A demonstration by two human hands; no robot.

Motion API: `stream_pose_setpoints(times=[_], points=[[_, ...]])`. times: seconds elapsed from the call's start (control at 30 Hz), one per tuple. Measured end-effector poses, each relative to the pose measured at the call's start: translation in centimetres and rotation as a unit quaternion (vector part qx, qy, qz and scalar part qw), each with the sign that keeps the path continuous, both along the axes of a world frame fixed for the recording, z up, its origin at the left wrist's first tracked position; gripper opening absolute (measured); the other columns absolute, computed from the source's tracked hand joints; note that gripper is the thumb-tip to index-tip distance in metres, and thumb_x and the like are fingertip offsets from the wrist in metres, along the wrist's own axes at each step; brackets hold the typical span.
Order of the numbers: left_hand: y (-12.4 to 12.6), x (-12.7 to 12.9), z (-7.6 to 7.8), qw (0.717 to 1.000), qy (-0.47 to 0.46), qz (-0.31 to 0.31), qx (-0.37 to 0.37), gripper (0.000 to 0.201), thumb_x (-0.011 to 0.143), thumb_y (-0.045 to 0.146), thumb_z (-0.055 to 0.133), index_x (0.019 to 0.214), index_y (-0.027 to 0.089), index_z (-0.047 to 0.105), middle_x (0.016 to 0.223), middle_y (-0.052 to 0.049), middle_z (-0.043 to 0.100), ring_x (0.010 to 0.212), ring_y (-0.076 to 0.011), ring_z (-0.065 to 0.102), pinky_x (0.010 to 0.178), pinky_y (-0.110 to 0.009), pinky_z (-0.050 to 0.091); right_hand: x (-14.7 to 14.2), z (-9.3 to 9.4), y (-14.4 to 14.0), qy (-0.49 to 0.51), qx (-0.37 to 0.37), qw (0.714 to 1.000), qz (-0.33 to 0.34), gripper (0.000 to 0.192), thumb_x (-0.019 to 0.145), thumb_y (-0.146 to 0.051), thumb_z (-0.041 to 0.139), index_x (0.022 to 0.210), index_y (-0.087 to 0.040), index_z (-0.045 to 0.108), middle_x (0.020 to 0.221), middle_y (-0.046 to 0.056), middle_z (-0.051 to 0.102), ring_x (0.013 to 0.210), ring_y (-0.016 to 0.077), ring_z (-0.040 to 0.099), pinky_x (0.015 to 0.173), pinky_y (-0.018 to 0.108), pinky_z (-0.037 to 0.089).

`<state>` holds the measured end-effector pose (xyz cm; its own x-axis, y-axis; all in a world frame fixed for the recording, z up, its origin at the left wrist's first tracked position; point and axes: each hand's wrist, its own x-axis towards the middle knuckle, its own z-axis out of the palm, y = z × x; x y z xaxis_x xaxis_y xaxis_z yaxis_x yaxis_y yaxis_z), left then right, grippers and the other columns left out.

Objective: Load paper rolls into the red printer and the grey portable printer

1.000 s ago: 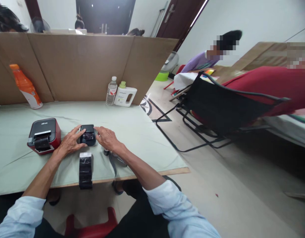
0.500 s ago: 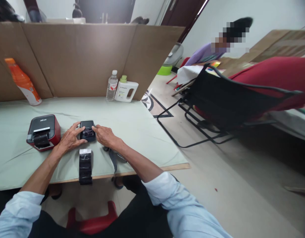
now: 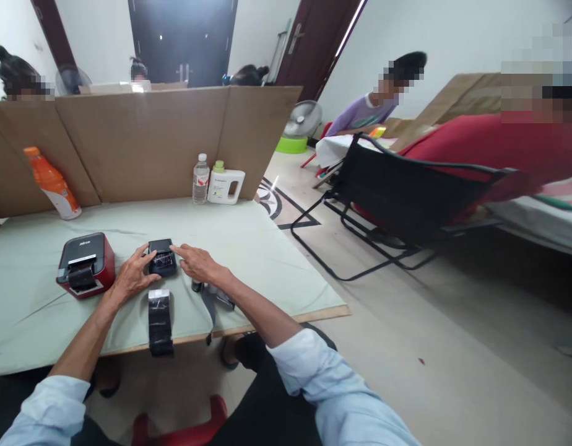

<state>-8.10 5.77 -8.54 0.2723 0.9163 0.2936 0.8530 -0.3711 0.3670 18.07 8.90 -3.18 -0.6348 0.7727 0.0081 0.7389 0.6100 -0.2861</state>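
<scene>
— Black plastic, small device (image 3: 163,258), rounded corners, glossy window on its top face; position?
— Lying flat on the pale green cloth of the table (image 3: 262,248), between both hands, just right of the red-and-black printer (image 3: 85,265).
— Left hand (image 3: 130,277)?
— Fingers spread loosely, tips resting on the device's left edge; palm down on the cloth. Not closed around it.
— Right hand (image 3: 197,264)?
— Forefinger stretched out, its tip touching the device's upper right corner; remaining fingers half curled, holding nothing.
— Adjacent items?
— Black roll of ribbon (image 3: 160,320), matte, crinkled, draped over the table's near edge, just below the device. Grey strap (image 3: 210,308) under the right wrist, its end hanging over the edge.
— Rear of table?
— Brown cardboard screen (image 3: 147,139), creased panels. Orange bottle (image 3: 52,183) leaning at left; clear water bottle (image 3: 200,179) and white jug with green cap (image 3: 225,183), upright, side by side.
</scene>
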Motion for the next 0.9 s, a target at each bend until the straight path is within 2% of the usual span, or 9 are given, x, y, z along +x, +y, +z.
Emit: stream_pose_setpoints(times=[0.2,0.37,0.47,0.63,0.9], points=[[0.1,0.1,-0.5,0.999,-0.031,0.005,0.017,0.068,0.075,0.041,0.085,0.138,0.024,0.067,0.159,-0.014,0.048,0.130,-0.0366,0.063,0.113,-0.052,0.052,-1.0,-0.4,0.0,-0.003,-0.014,1.000,0.006,0.053,0.100,-0.015,0.041,0.151,-0.024,0.052,0.134,0.011,0.065,0.115,0.0254,0.068,0.094,0.035,0.053],[0.8,0.4,0.3,1.000,-0.012,0.012,-0.005,0.067,0.069,0.046,0.088,0.129,0.024,0.072,0.160,-0.012,0.046,0.128,-0.0375,0.064,0.108,-0.052,0.056,-1.8,-0.8,0.1,-0.011,0.001,1.000,-0.003,0.047,0.103,-0.017,0.038,0.146,-0.019,0.055,0.133,0.015,0.065,0.115,0.0267,0.067,0.095,0.037,0.054],[1.0,0.5,0.7,1.000,0.000,0.013,-0.011,0.065,0.069,0.047,0.087,0.126,0.022,0.072,0.161,-0.013,0.044,0.129,-0.0381,0.063,0.108,-0.051,0.056,-1.9,-0.7,0.0,-0.014,-0.001,1.000,0.004,0.047,0.101,-0.017,0.041,0.145,-0.019,0.056,0.134,0.015,0.065,0.114,0.0268,0.068,0.094,0.037,0.054],[1.3,0.0,0.3,1.000,-0.022,-0.011,0.010,0.064,0.070,0.045,0.085,0.128,0.021,0.068,0.159,-0.015,0.046,0.139,-0.0387,0.056,0.115,-0.051,0.051,-1.2,-0.8,-0.2,0.010,-0.013,1.000,0.006,0.059,0.098,-0.015,0.043,0.156,-0.020,0.045,0.142,0.014,0.062,0.122,0.0267,0.065,0.100,0.037,0.053],[1.7,-0.6,0.6,1.000,-0.012,-0.023,0.008,0.066,0.068,0.042,0.086,0.128,0.022,0.067,0.159,-0.014,0.045,0.145,-0.0390,0.050,0.118,-0.053,0.047,-0.9,-0.7,0.0,0.037,-0.024,0.999,0.002,0.055,0.097,-0.016,0.044,0.151,-0.022,0.052,0.137,0.012,0.064,0.119,0.0266,0.066,0.100,0.037,0.052]])
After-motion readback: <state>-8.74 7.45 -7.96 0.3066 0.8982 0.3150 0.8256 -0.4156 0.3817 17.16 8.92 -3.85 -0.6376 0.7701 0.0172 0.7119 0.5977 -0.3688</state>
